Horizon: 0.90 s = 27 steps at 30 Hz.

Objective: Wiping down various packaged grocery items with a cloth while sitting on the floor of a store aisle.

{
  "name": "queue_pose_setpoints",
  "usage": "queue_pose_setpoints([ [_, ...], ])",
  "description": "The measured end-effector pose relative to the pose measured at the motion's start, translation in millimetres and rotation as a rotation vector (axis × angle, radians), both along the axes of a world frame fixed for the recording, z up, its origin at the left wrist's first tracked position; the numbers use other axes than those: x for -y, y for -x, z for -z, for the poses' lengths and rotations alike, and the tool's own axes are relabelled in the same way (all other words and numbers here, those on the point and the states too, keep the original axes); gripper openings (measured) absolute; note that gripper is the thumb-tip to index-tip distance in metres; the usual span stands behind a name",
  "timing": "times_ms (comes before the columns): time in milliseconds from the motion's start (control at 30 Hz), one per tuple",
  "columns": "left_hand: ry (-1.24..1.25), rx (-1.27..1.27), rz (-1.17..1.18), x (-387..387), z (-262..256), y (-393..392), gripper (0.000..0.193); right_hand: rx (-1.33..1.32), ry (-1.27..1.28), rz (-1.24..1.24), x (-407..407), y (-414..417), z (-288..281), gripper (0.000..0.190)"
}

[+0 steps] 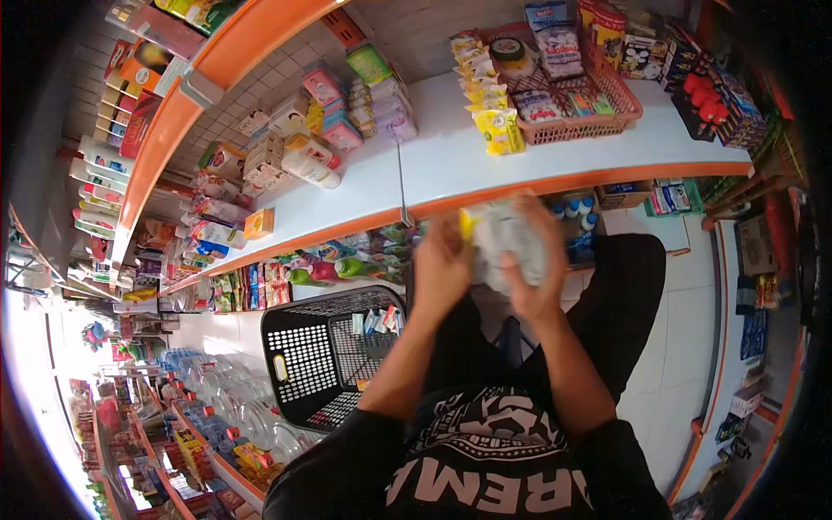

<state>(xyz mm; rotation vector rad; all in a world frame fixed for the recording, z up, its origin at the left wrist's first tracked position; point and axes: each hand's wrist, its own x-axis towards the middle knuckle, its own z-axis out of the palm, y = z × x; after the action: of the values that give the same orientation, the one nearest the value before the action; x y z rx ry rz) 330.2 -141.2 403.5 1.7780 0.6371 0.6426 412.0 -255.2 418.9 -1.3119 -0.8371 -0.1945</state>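
Observation:
Both hands are raised in front of the orange shelf edge, blurred by motion. My right hand [536, 260] grips a whitish clear plastic package [504, 237], its thumb across the front. At the package's yellow end is my left hand [448, 253], fingers curled against it; whether they pinch it is hard to tell. What the package contains is too blurred to make out. Beyond the hands, a row of yellow sachets [497, 130] lies on the white shelf [442, 149], beside a pink plastic basket [572, 127] with bagged goods in it.
A black plastic crate [302, 351] with a few small packs stands on the floor at the left. Soap boxes [266, 156] and a white bottle [312, 159] fill the shelf's left part. Large clear bottles [240, 396] stand lower left. A narrow shelf [708, 364] runs along the right.

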Motion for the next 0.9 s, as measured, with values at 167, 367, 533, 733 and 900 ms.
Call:
queue_pose_setpoints([
  [167, 0.021, 0.153, 0.046, 38.2, -12.0, 18.9, 0.021, 0.337, 0.430, 0.157, -5.5, 8.9, 9.2, 0.035],
  [367, 0.487, 0.230, 0.103, 34.5, -23.3, 49.6, 0.028, -0.829, 0.054, -0.103, 5.0, -18.1, 21.7, 0.034],
  [533, 0.038, 0.053, 0.106, 24.9, -18.1, 61.2, 0.022, -0.680, -0.076, -0.240, 13.6, -21.6, 15.5, 0.036],
  [733, -0.218, -0.140, 0.243, 30.4, -18.6, 61.5, 0.029, -0.255, 0.561, -0.344, 17.1, 9.1, -4.8, 0.032],
  [900, -0.057, 0.064, 0.378, 22.2, -33.6, 58.8, 0.034, -1.044, 0.489, -0.615, 25.4, -12.4, -9.5, 0.042],
])
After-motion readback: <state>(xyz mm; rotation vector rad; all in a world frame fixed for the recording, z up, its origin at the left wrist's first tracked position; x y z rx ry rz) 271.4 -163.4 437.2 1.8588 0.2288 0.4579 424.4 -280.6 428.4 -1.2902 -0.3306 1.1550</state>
